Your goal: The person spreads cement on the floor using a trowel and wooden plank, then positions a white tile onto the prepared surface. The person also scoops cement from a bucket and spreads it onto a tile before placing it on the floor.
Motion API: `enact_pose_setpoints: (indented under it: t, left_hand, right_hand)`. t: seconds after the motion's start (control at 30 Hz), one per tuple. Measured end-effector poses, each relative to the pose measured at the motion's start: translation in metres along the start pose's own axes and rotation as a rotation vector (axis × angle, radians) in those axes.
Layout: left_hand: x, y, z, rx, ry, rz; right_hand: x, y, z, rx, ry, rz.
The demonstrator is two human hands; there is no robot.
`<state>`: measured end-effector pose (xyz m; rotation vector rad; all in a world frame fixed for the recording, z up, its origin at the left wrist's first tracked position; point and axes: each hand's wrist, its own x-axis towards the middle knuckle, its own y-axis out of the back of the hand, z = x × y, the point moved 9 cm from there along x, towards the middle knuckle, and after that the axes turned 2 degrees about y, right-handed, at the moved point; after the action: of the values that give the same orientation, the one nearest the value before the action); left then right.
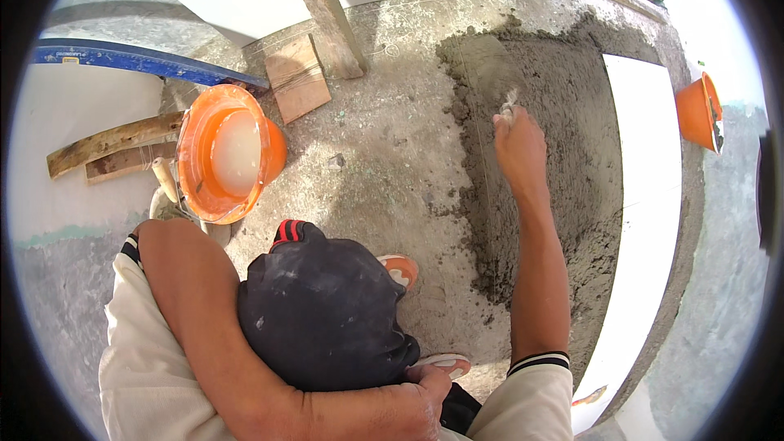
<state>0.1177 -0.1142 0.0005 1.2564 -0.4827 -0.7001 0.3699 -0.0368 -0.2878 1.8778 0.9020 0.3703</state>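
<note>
Out over a bed of wet grey mortar (563,114), my right hand (521,147) is closed around the handle of a trowel (510,104). Its blade, smeared by motion and mortar-coloured, lies against the mortar's far left part. A thin string line runs along the bed's left side. White tiles (649,171) border the mortar on the right. My left arm crosses in front of my dark-trousered knee, and my left hand (429,385) rests low beside that leg. Most of its fingers are hidden.
An orange bucket (192,155) of cloudy liquid stands left, near a wooden-handled tool (164,180) and wood strips (114,145). A blue straightedge (147,61), a wooden post (322,12) and a board piece (296,77) lie beyond. Another orange bucket (697,112) sits far right.
</note>
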Motion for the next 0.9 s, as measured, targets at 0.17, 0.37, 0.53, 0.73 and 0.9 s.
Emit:
enact_pose_setpoints:
  t: [0.17, 0.37, 0.53, 0.73, 0.9]
  left_hand:
    - [-0.010, 0.002, -0.005, 0.014, -0.008, 0.025]
    - [-0.013, -0.002, -0.008, 0.058, -0.017, 0.042]
    - [-0.012, -0.001, -0.013, 0.077, -0.023, 0.040]
    - [-0.015, 0.000, -0.015, 0.104, -0.015, 0.035]
    - [-0.014, 0.001, -0.015, 0.115, -0.003, 0.046]
  right_hand:
    - [0.008, 0.016, 0.019, -0.005, -0.147, 0.105]
    - [0.019, -0.001, -0.008, 0.003, -0.024, -0.050]
    - [0.036, 0.006, 0.047, -0.025, -0.066, -0.055]
    - [0.034, 0.010, 0.077, 0.473, -0.413, -0.159]
    - [0.020, -0.019, 0.018, 0.495, -0.237, -0.311]
